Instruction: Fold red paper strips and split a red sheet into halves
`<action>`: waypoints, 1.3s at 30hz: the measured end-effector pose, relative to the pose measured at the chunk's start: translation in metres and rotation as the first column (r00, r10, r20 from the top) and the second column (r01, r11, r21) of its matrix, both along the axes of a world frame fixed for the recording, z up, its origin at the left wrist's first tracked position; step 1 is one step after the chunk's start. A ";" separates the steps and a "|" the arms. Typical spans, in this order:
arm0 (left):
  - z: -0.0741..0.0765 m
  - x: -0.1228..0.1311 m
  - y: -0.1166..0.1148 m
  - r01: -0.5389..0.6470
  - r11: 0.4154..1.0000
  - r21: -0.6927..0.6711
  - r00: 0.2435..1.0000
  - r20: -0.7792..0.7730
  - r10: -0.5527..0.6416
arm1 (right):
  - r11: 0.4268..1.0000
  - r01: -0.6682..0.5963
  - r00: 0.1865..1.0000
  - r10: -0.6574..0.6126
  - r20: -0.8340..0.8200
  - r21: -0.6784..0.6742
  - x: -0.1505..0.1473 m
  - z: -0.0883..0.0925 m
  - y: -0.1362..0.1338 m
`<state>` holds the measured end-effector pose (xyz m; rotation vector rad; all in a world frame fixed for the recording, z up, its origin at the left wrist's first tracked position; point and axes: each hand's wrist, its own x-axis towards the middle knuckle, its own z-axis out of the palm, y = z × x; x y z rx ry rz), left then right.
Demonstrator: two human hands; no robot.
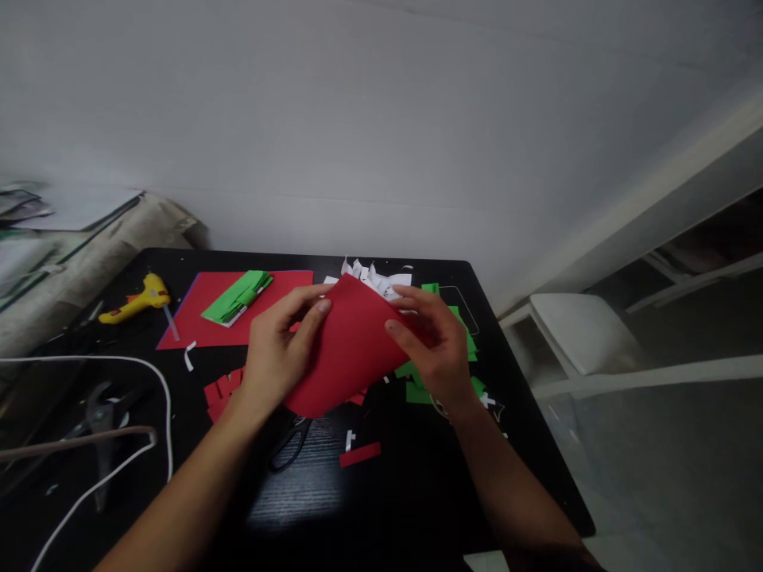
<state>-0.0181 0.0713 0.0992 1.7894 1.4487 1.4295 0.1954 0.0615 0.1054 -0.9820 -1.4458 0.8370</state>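
Between my two hands a sheet of red paper (pixel 351 349) is held up over the table, tilted, with one corner pointing away. My left hand (pixel 283 342) pinches its left edge, thumb on the near face. On the right edge, my right hand (pixel 432 338) grips it the same way, fingers behind. Crumpled white paper pieces (pixel 373 278) show just beyond the sheet's top edge. Under and beside the sheet lie cut red paper pieces (pixel 220 393) and green paper pieces (pixel 465 326). Black-handled scissors (pixel 290 445) are partly hidden below it.
A yellow glue gun (pixel 140 300) rests on the black table (pixel 417 492) at the left, near a larger red sheet (pixel 184 310) bearing a folded green paper bundle (pixel 238 296). Pliers (pixel 102 429) and a white cable (pixel 164 389) are at near left. A white stool (pixel 581 330) stands right.
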 end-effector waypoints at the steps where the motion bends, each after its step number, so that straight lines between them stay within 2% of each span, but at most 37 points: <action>1: 0.001 0.000 -0.001 -0.003 1.000 0.010 1.000 -0.018 0.003 | 0.999 -0.032 0.999 0.032 0.020 -0.005 0.000 0.001 -0.002; 4: 0.004 0.000 -0.004 -0.020 0.999 0.028 0.999 -0.042 0.021 | 0.989 -0.141 0.988 0.143 0.060 -0.039 0.000 0.003 -0.006; 6: 0.006 0.000 -0.006 -0.032 0.999 0.044 0.998 -0.058 0.034 | 0.985 -0.168 0.982 0.171 0.086 -0.042 0.000 0.003 -0.007; 13: 0.013 0.003 -0.012 0.039 0.994 0.104 0.985 -0.172 -0.020 | 0.999 -0.013 0.991 0.008 0.134 0.034 -0.003 0.001 -0.010; 21: 0.013 0.006 -0.017 0.058 0.989 0.137 0.978 -0.208 -0.029 | 0.978 0.103 0.974 -0.136 0.180 0.179 -0.006 0.001 -0.012; 31: 0.015 0.007 -0.020 0.137 0.973 0.187 0.967 -0.236 -0.091 | 0.967 0.160 0.973 -0.188 0.132 0.196 -0.010 0.003 -0.016; 39: 0.013 0.014 -0.023 0.138 0.969 0.204 0.971 -0.223 -0.091 | 0.960 0.154 0.975 -0.186 0.124 0.232 -0.013 0.003 -0.017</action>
